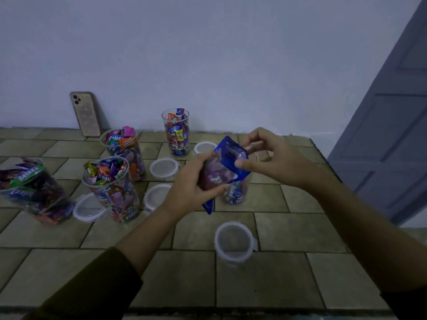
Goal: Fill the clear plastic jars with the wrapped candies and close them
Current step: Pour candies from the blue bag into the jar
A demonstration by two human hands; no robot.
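Candy bag, blue with purple wrapped sweets showing through, is gripped round its body by left hand; top edge is pinched by right hand, over part-filled jar.

A phone leans against the pale wall, its foot on the tiled surface below; a grey door stands at that wall's right end.
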